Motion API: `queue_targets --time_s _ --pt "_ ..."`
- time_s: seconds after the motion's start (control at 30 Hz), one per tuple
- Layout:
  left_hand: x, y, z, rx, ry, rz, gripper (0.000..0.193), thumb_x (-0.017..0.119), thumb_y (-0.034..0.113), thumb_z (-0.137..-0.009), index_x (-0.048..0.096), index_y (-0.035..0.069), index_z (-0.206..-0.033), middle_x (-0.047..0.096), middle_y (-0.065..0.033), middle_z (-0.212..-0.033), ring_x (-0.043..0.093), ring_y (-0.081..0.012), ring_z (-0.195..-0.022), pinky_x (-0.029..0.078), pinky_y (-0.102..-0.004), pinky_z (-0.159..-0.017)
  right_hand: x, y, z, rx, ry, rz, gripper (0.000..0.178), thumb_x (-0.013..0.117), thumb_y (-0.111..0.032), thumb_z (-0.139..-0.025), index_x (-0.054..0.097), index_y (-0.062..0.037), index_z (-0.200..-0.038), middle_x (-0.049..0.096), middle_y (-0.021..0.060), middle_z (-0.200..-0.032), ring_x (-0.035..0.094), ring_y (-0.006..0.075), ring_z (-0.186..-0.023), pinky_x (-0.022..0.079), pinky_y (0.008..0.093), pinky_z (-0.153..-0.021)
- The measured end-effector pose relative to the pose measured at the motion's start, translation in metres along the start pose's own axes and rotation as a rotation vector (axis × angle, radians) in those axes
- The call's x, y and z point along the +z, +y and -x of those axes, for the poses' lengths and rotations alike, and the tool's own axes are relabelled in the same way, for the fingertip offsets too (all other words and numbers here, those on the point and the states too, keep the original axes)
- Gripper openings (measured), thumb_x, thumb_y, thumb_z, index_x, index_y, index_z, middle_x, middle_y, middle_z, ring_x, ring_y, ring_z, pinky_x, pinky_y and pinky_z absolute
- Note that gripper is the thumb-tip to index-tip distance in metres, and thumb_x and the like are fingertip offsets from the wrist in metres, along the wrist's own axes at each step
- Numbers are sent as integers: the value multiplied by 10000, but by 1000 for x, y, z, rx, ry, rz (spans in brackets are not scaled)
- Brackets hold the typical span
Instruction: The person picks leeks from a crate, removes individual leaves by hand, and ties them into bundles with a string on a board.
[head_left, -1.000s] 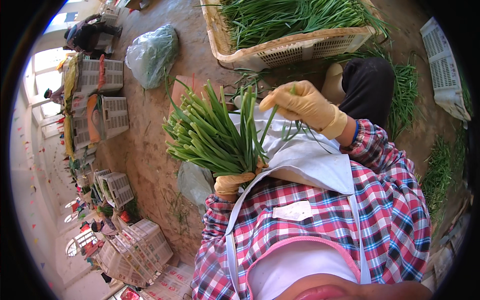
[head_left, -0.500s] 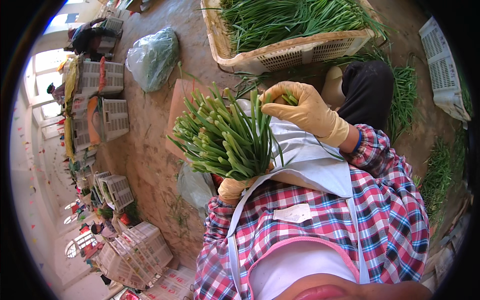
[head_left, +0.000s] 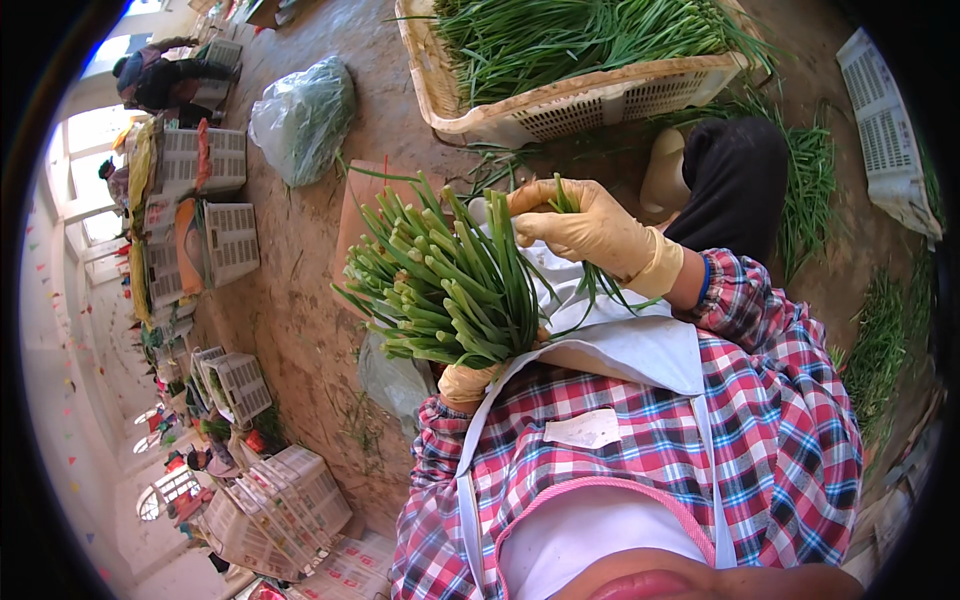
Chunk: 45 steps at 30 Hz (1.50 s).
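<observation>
While your gloved right hand point(head_left: 605, 235) pinches a few stalks point(head_left: 564, 196) between its fingers in the head view, your left hand point(head_left: 467, 382) clasps the bunch of chive-like greens point(head_left: 450, 290) beside your apron point(head_left: 645, 350). Should that clasp slacken, outer stems would probably slip out. Most left fingers are hidden by bunch and apron, as are the greens' lower ends.

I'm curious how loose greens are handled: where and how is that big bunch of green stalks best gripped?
Probably around the gathered part of the bunch, where its stalks converge by the left hand, coming from the person's left; the right hand, holding a few stalks, is on the other side. The pale ends fan out, so a grip there would likely catch only some.
</observation>
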<state>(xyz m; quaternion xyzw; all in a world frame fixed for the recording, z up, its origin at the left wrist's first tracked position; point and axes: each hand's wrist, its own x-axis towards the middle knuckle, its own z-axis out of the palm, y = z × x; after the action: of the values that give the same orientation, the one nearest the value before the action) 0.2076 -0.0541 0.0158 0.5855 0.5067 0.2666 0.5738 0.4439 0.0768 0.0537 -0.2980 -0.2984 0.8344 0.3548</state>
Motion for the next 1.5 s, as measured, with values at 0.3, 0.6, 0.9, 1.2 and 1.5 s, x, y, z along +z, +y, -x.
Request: queue_targets --time_s 0.3,0.6,0.9,1.2,1.5 --pt "7 -13 -1 -42 13 385 537 848 144 -742 600 40 -1207 669 -65 -995 628 -180 -888 513 -337 -852 8 -7 5 -122 49 119 198 757 -178 -867 734 -10 -970 705 9 -904 615 61 -800 501 213 -738" --pt "2 -19 8 -51 21 529 627 855 117 -727 555 49 -1274 670 -82 -1022 639 -194 -908 523 -350 -865 -94 -102 19 -823 687 554 259 582 -230 -979 717 -79 -1141 536 -51 -714 399 22 -591 328 164 -536" --pt "0 -18 2 -32 8 487 752 873 97 -694 495 57 -1342 667 -109 -1051 650 -219 -934 534 -371 -879 -33 -32 14 -478 -84 498 265 784 -149 -833 720 10 -1035 726 70 -922 655 98 -791 544 225 -744" --pt "-2 -23 4 -5 70 513 879 891 78 -660 434 65 -1410 665 -137 -1080 661 -244 -961 544 -392 -892 2 20 -2 -281 40 56 208 682 -206 -935 718 -1 -938 676 -15 -843 567 28 -735 458 178 -633" --pt "3 10 9 -53 169 529 567 813 113 -778 562 43 -1281 695 -16 -932 666 -134 -906 467 -340 -975 -93 -49 -16 -518 -56 -419 382 432 -362 -1041 546 -103 -783 585 18 -764 511 106 -620 406 218 -504"
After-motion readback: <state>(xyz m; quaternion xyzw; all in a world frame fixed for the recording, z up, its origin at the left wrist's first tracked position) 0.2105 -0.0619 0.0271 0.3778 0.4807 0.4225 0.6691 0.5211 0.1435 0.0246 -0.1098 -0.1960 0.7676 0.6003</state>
